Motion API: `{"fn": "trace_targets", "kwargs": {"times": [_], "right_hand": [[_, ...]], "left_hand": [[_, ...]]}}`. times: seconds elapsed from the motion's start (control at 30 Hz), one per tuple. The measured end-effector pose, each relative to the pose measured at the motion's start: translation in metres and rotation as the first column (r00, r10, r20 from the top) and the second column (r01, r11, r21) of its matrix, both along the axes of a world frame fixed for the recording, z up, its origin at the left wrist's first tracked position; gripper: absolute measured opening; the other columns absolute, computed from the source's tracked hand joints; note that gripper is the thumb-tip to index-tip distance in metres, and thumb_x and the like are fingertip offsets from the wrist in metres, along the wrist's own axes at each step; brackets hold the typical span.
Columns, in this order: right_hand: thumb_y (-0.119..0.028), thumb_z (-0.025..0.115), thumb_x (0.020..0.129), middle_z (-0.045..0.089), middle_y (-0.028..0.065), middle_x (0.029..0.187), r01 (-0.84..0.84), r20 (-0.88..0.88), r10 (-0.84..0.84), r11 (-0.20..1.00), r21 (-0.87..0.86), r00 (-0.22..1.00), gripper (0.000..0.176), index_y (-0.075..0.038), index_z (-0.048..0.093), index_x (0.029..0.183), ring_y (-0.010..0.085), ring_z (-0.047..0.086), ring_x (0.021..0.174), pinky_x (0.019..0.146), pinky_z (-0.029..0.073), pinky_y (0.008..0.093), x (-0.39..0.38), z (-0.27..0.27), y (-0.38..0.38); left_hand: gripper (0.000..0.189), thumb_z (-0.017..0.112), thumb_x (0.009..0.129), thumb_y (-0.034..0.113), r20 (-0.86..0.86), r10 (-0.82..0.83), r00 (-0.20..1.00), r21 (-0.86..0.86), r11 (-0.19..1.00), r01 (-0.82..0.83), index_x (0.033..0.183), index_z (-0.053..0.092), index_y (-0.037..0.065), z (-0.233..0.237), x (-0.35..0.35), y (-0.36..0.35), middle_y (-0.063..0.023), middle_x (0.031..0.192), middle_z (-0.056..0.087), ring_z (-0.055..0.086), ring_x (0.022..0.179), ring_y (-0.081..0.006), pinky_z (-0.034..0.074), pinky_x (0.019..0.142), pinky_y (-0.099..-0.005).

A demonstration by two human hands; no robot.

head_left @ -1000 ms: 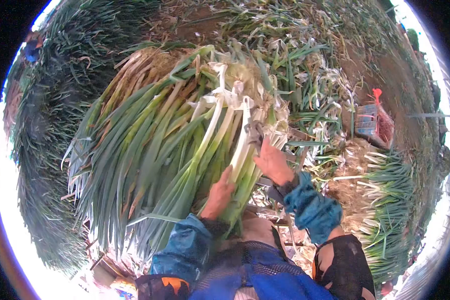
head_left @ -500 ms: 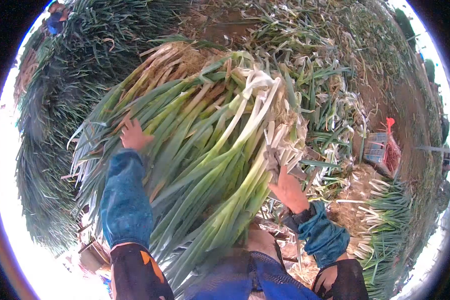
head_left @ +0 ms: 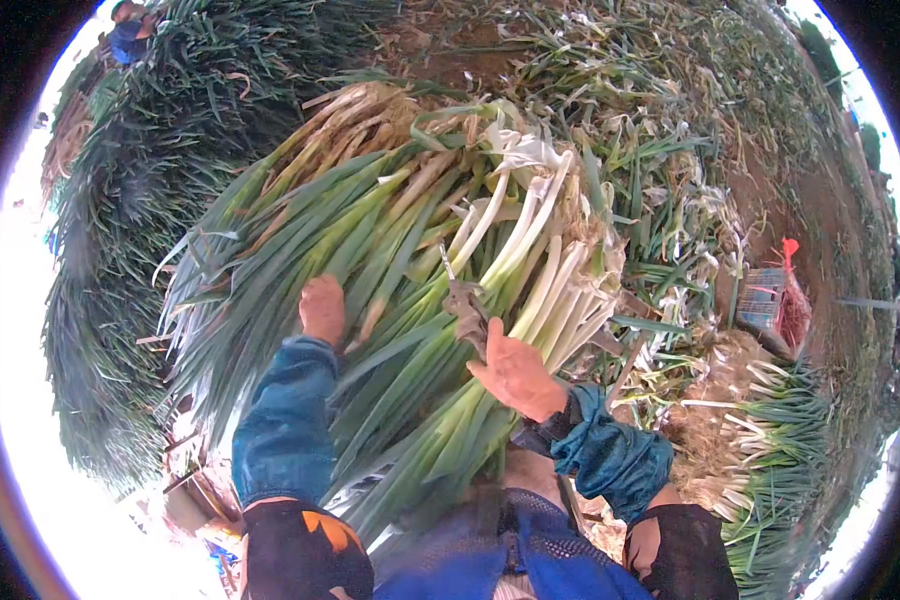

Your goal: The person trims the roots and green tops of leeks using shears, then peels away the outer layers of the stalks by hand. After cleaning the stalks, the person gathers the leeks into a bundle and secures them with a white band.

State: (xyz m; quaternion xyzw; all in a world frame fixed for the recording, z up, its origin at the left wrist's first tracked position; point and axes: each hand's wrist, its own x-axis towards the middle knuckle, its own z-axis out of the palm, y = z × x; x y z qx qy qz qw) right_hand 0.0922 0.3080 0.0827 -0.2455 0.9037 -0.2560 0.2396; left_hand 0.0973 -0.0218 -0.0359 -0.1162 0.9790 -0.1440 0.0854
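A large heap of long green onions (head_left: 270,250) lies across my lap, with pale stems and dry roots toward the top and right. My left hand (head_left: 322,308) is curled down among the green leaves left of the middle, its fingertips hidden. In my right hand (head_left: 518,372) is a tool wrapped in grey cloth (head_left: 467,310), with a thin metal tip pointing up and away. The hand is above the loose green onions with white stems (head_left: 560,290), and the thumb and fingers close round the wrapped part.
A tall stack of green onions (head_left: 120,290) stands at the left. Trimmed green onions (head_left: 780,430) lie in a row at the right, beside a bundle with a red tie (head_left: 790,300). Stripped leaves (head_left: 660,170) litter the ground. A person (head_left: 130,35) is at the far upper left.
My left hand has moved right and slightly down, from spread fingers to a curled grip. My right hand, with the wrapped tool, has moved left over the leaves.
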Motion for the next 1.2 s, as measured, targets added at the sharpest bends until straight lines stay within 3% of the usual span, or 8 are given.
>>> {"fn": "trace_targets", "kwargs": {"times": [0.13,0.2,0.23,0.37,0.47,0.6,0.77,1.2], "right_hand": [[-0.028,0.061,0.081,0.059,0.0187,0.068,0.002,0.104,-0.004,1.0,0.02,0.995,0.052,0.01,0.036,0.107,0.0347,0.06,0.061,0.053,0.048,0.0422,0.01,0.018,-0.006],[-0.029,0.064,0.079,0.058,0.02,0.069,-0.053,-0.02,0.051,0.996,-0.078,0.998,0.059,0.009,0.034,0.112,0.0379,0.059,0.064,0.056,0.048,0.0441,0.022,0.01,-0.007],[-0.03,0.065,0.078,0.058,0.0207,0.07,-0.083,-0.079,0.074,0.989,-0.124,0.994,0.063,0.009,0.033,0.115,0.0395,0.059,0.066,0.057,0.048,0.045,0.028,0.003,-0.008],[-0.029,0.065,0.077,0.058,0.0208,0.069,-0.051,-0.075,0.04,0.988,-0.148,0.996,0.053,0.006,0.036,0.105,0.0404,0.059,0.066,0.057,0.048,0.0461,0.011,-0.015,-0.02],[-0.029,0.066,0.077,0.058,0.0217,0.067,0.068,0.007,-0.068,0.997,-0.043,0.998,0.052,0.004,0.036,0.103,0.04,0.06,0.065,0.056,0.047,0.0471,0.001,-0.016,-0.014],[-0.027,0.067,0.077,0.057,0.0217,0.066,0.039,0.088,-0.037,0.999,-0.018,0.995,0.051,0.004,0.037,0.104,0.0407,0.059,0.063,0.054,0.046,0.0465,0.011,-0.006,-0.005],[-0.026,0.067,0.077,0.055,0.0221,0.064,0.094,0.081,-0.091,0.995,-0.036,0.993,0.053,0.006,0.036,0.105,0.0392,0.058,0.061,0.052,0.046,0.0451,0.019,-0.002,0.009],[-0.021,0.069,0.075,0.055,0.0231,0.072,0.071,0.083,-0.063,0.992,-0.103,0.995,0.072,0.012,0.025,0.122,0.0391,0.057,0.064,0.053,0.046,0.0443,0.021,-0.002,-0.008]], "left_hand": [[0.014,0.056,0.076,0.01,0.213,-0.242,0.947,0.43,0.893,0.131,0.089,0.054,0.005,0.034,0.04,0.02,-0.0152,0.074,0.058,0.062,0.071,-0.0321,0.049,0.059,-0.0415],[0.015,0.057,0.076,0.01,-0.065,-0.347,0.936,0.781,0.566,0.264,0.089,0.054,0.005,0.069,0.084,0.056,-0.0168,0.075,0.058,0.06,0.072,-0.036,0.047,0.06,-0.0445],[0.014,0.054,0.077,0.009,0.355,-0.339,0.872,0.656,0.754,0.026,0.09,0.053,0.005,0.098,0.087,0.089,-0.0173,0.079,0.059,0.06,0.076,-0.035,0.047,0.064,-0.0438],[0.024,0.057,0.083,0.021,0.036,-0.705,0.709,0.931,0.282,0.233,0.101,0.056,0.005,0.125,0.069,0.085,-0.0168,0.089,0.059,0.058,0.082,-0.0347,0.047,0.071,-0.042],[0.026,0.06,0.079,0.029,-0.103,-0.136,0.985,0.71,0.684,0.169,0.09,0.057,0.006,0.105,-0.001,0.044,-0.0168,0.091,0.057,0.056,0.083,-0.0351,0.046,0.072,-0.0453],[0.073,0.075,0.064,0.03,-0.227,-0.12,0.967,0.182,0.97,0.163,0.125,0.042,0.006,0.108,-0.105,-0.01,-0.0168,0.109,0.052,0.048,0.106,-0.0335,0.04,0.088,-0.0455],[0.083,0.078,0.058,0.032,0.158,0.254,0.954,0.177,0.943,-0.28,0.127,0.04,0.008,0.058,-0.112,-0.092,-0.0209,0.117,0.05,0.047,0.113,-0.0369,0.038,0.094,-0.0457],[0.014,0.056,0.074,0.014,0.11,-0.021,0.994,0.381,0.924,-0.023,0.072,0.062,0.002,0.088,0.023,-0.005,-0.018,0.068,0.063,0.064,0.065,-0.0358,0.052,0.061,-0.0444]]}}
